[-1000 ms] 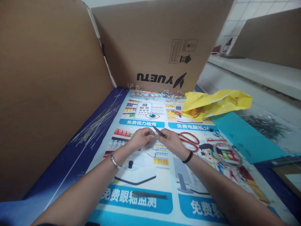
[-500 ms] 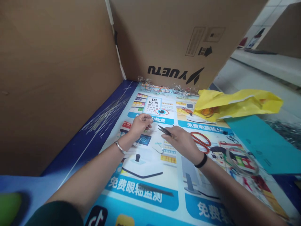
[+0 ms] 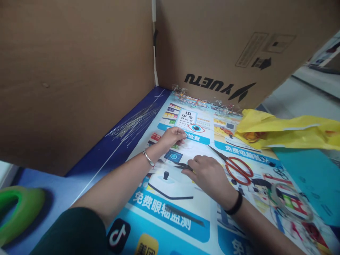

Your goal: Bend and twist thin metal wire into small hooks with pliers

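My left hand [image 3: 174,137] is closed in a pinch above the printed sheet [image 3: 186,216], with what looks like a thin wire between thumb and finger; most of it is too faint to follow. My right hand [image 3: 208,175] is wrapped round a pair of small dark-jawed pliers [image 3: 183,165]. The jaws point left, below my left hand and apart from it; my palm hides the handles. Just beyond my right hand lie red-handled scissors [image 3: 237,169], their blades pointing away to the left.
Straight wires [image 3: 130,125] lie in a bundle on the blue surface at left. Tangled wire pieces [image 3: 225,109] line the foot of the cardboard wall [image 3: 207,42]. At right are a yellow bag [image 3: 292,131] and a wire coil [image 3: 277,202]. Green tape [image 3: 29,212] sits at lower left.
The view has swung left, showing more of the green tape. My right hand has drawn the pliers lower, away from my left fingers, uncovering the scissor blades.
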### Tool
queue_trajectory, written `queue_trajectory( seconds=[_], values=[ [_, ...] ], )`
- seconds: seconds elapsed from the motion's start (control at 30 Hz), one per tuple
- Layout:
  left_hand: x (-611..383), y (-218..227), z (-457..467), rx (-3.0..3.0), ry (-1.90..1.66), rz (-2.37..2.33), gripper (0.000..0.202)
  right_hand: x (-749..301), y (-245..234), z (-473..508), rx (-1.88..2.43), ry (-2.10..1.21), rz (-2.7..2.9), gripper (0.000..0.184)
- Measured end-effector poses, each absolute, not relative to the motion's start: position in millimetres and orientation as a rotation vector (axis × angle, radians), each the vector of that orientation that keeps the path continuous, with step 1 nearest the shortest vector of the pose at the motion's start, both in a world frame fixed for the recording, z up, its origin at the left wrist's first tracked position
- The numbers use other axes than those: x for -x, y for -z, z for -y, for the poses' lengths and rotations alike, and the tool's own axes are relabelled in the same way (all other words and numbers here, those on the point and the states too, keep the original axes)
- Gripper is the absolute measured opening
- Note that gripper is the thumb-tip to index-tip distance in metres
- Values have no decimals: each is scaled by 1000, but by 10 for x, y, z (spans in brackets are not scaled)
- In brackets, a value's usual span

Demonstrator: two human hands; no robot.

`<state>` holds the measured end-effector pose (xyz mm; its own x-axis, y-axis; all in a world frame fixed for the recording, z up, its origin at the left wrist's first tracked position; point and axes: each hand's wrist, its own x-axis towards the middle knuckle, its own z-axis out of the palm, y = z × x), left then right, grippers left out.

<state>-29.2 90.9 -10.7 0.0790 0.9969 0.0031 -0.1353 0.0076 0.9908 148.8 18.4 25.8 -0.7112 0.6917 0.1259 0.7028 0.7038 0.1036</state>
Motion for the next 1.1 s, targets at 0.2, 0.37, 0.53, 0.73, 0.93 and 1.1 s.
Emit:
queue_trajectory(
  seconds=[0.2,0.37,0.53,0.73,0.93,1.1],
  values=[
    [267,84,-885,-1245,-1124,-1027,18,-1604,-326,-217,1364,246,2837,28],
    [241,28,-881,-1121,-1041,-1102,24,-1705,-517,-197,1491,186,2871,30],
    [253,-17,-857,-1115,-1065,-1077,34,-1780,-614,-173,1573,183,2909,28],
    [259,-9,-844,-1186,-1073,-1074,31,-1787,-582,-163,1554,148,2922,27],
    [253,-8,-839,-1190,-1080,-1075,31,-1753,-601,-143,1542,152,2942,21],
    [259,-3,-831,-1214,-1061,-1090,33,-1741,-592,-135,1496,211,2965,17]
  ],
)
